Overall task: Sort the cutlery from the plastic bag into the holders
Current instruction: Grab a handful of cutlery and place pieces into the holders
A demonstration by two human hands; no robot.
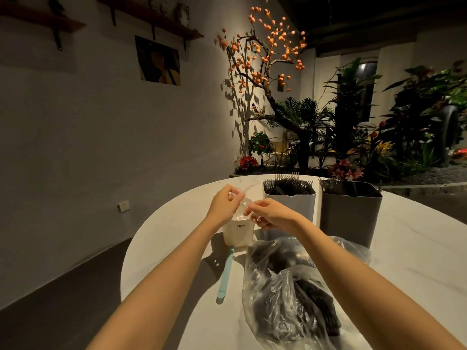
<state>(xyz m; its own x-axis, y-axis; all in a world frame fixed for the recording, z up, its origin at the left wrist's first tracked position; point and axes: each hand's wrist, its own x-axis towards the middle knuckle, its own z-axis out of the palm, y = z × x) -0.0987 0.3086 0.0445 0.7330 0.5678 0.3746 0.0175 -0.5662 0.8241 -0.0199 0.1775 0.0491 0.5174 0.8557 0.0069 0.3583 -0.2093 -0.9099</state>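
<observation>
My left hand and my right hand meet above a small white holder marked CRBW. Both pinch clear plastic spoons over its mouth. A clear plastic bag full of black cutlery lies open on the round white table, near my right forearm. Behind my hands stands a light grey holder packed with black forks, tines up. To its right a dark grey holder holds more black cutlery.
A long pale blue utensil lies flat on the table left of the bag, in front of the white holder. Beyond the table are potted plants and an orange-fruited tree. The table edge curves close on the left.
</observation>
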